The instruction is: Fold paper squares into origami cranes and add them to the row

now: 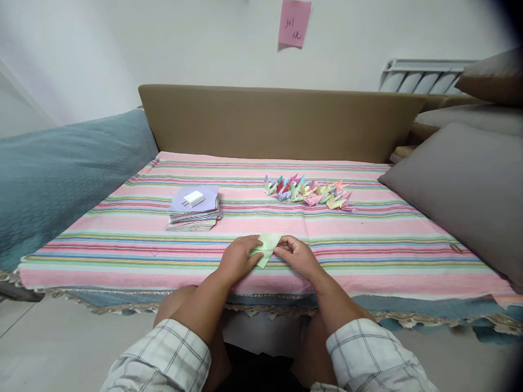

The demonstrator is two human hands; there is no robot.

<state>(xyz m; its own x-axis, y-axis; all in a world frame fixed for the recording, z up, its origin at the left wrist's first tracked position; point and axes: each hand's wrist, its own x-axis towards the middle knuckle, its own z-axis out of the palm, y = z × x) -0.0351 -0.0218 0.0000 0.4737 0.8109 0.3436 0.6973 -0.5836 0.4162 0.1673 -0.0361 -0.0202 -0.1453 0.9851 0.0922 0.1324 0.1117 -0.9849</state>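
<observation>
A light green sheet of folded paper (267,245) is held between my two hands, just above the striped cloth near its front edge. My left hand (241,256) grips its left side, thumb below and fingers above. At the right edge, the thumb and fingers of my right hand (297,255) pinch the paper. Farther back and to the right lies a cluster of folded paper cranes (306,191) in several colours. On the left stands a stack of paper sheets (194,218) with a purple one on top, and a white plug adapter (193,198) rests on it.
The striped cloth (122,218) covers the sofa seat, whose brown backrest (269,122) rises behind. A blue-covered armrest (81,163) bounds the left side; grey cushions (461,190) pile up on the right. A pink note (294,24) hangs on the wall.
</observation>
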